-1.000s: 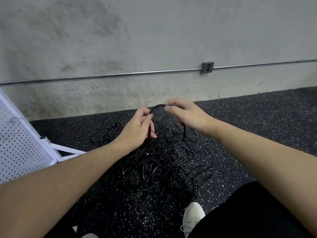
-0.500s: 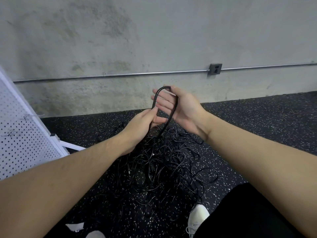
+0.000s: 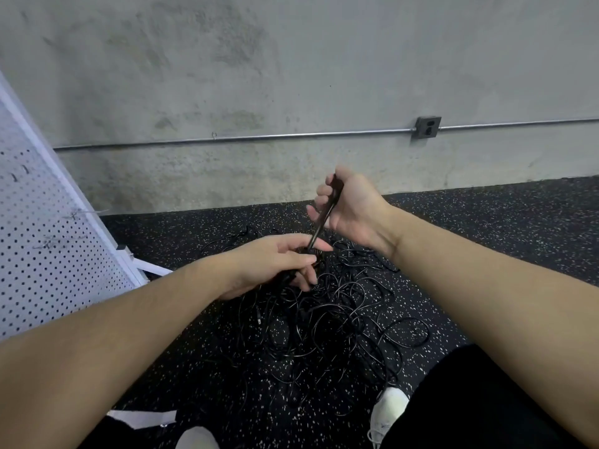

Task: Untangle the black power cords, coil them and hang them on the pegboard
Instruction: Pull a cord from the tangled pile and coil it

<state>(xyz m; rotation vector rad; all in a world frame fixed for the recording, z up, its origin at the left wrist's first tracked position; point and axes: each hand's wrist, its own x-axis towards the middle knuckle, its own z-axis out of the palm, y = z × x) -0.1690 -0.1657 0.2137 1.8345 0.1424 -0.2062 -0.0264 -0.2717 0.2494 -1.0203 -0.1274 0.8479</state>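
The right hand is raised above the pile with its fingers curled round a doubled length of black cord, the thumb closing it against the palm. That stretch of cord runs taut and slanting down to the left hand, which sits lower, just over the heap. The left hand's forefinger and thumb are stretched forward, the cord passing between them, while its lower fingers bend under and grasp more black cord below the palm; exactly how much they grip is hard to tell against the dark floor.

The rest of the power cords lie on the speckled black floor in one loose, knotted sprawl of thin loops, directly beneath both hands and spreading toward a white shoe. A small plug end shows on the left side of the tangle. The white pegboard leans at the left, with a few wire hooks in it, none of them carrying a cord
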